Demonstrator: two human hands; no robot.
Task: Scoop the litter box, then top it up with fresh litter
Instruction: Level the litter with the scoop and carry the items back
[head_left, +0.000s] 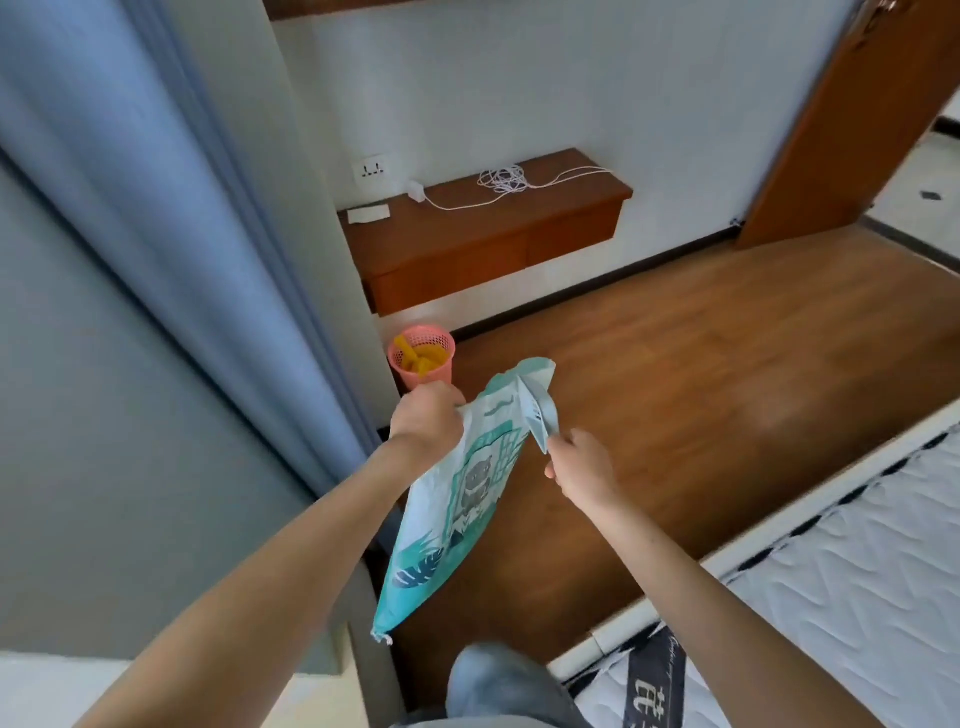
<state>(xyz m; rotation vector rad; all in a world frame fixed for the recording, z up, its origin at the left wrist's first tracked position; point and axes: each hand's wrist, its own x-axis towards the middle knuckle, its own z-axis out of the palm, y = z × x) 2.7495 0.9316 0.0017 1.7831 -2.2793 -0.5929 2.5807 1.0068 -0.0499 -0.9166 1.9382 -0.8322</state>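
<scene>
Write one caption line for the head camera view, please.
Left hand and right hand grip the top of a teal litter bag above the wooden floor.

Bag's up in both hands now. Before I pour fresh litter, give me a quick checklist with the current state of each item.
1. Left hand grips the litter bag at its upper edge: ok.
2. Right hand pinches the folded top flap: ok.
3. Bag mouth open enough to pour: cannot tell; the flap looks folded over.
4. Litter box in view under the bag: not ok; only the wood floor shows below it.
5. Scooping finished: cannot tell; no box in sight, though a yellow scoop seems to stand in the pink basket.
6. Bag clear of the curtain: ok.
</scene>
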